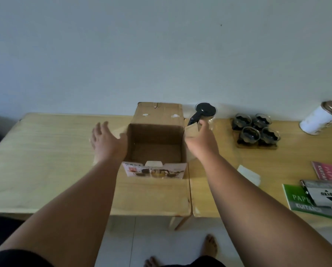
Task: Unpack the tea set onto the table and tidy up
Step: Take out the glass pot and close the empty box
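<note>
An open cardboard box (157, 120) stands in the middle of the wooden table (45, 151), and I see nothing inside it. Its far flap is up and its printed front flap hangs down. My left hand (105, 139) is open against the box's left side, fingers spread. My right hand (201, 137) grips the box's right side flap. Behind that hand stands a glass teapot (204, 112) with a black lid and handle. Several glass cups (255, 130) sit on a wooden tray to the right.
A white tin (322, 117) with a bronze lid stands at the far right. Booklets and a grey packet (323, 193) lie at the right front, and a white paper (249, 174) lies near my right forearm. A second table (228, 189) adjoins on the right. My bare feet are on the floor.
</note>
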